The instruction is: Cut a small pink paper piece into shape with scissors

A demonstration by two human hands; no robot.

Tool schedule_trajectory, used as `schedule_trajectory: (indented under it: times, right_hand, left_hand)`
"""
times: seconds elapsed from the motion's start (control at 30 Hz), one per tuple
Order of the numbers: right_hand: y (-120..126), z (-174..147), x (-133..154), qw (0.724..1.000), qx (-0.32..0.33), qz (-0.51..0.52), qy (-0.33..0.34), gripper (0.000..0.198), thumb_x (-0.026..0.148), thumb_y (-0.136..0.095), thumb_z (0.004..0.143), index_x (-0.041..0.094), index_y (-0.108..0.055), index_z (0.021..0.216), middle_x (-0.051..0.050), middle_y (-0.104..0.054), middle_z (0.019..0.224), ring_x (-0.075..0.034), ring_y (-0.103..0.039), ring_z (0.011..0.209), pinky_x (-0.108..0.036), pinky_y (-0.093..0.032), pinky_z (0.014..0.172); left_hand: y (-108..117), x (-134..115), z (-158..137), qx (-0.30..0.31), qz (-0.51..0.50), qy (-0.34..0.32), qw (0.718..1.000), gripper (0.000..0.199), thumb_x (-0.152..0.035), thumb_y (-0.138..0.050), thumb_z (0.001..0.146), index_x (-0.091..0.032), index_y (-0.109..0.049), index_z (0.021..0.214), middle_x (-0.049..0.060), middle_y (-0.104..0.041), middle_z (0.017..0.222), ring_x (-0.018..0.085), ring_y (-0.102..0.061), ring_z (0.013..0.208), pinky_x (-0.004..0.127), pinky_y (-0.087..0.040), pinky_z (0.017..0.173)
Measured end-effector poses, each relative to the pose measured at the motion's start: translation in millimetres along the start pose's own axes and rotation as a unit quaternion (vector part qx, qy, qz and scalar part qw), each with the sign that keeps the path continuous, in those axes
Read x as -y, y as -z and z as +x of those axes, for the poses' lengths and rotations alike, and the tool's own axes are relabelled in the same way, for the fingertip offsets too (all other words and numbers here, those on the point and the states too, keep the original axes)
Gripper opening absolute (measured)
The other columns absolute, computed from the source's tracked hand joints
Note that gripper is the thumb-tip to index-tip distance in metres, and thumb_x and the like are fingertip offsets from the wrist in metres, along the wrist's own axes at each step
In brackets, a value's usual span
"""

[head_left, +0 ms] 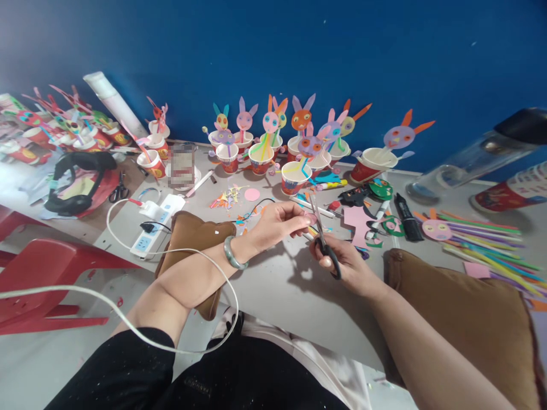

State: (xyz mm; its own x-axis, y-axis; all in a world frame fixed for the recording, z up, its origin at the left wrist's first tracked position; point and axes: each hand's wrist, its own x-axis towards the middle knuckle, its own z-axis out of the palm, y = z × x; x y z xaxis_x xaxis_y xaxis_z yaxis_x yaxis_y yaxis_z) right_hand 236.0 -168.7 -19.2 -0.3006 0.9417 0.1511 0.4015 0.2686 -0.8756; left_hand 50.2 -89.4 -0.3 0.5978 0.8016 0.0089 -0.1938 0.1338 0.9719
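Note:
My left hand [273, 225] is closed in a pinch above the table, with what looks like a small pinkish paper piece [312, 218] at its fingertips. Black-handled scissors [335, 266] are gripped in my right hand [352, 266], their blades upright right beside that piece. Whether the blades touch it I cannot tell. Just beyond my hands stands a red paper cup [294, 181] bearing a purple rabbit face [310, 147]. To the right lies a cut pink paper sheet [357, 221].
Several cups with paper rabbits line the blue wall [273, 51]. A power strip [158, 228] lies left, its white cable [200, 254] looping over my left arm. Brown cushions [461, 319] flank my arms. Coloured strips [491, 239], a black marker [408, 216] and a clear bottle [465, 162] are right.

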Motion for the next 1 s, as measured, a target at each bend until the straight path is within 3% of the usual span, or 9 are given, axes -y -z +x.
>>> schedule_trajectory:
  times: [1.0]
  right_hand:
    - [1.8, 0.7, -2.5, 1.0, 0.003, 0.009, -0.007, 0.061, 0.079, -0.054, 0.081, 0.02, -0.053, 0.065, -0.003, -0.057, 0.066, -0.018, -0.05, 0.067, -0.032, -0.04, 0.063]
  left_hand:
    - [3.0, -0.2, 1.2, 0.007, -0.016, -0.022, 1.0, 0.027, -0.036, -0.073, 0.077, -0.014, -0.059, 0.071, 0.0, -0.063, 0.063, 0.006, -0.053, 0.054, 0.022, -0.043, 0.055]
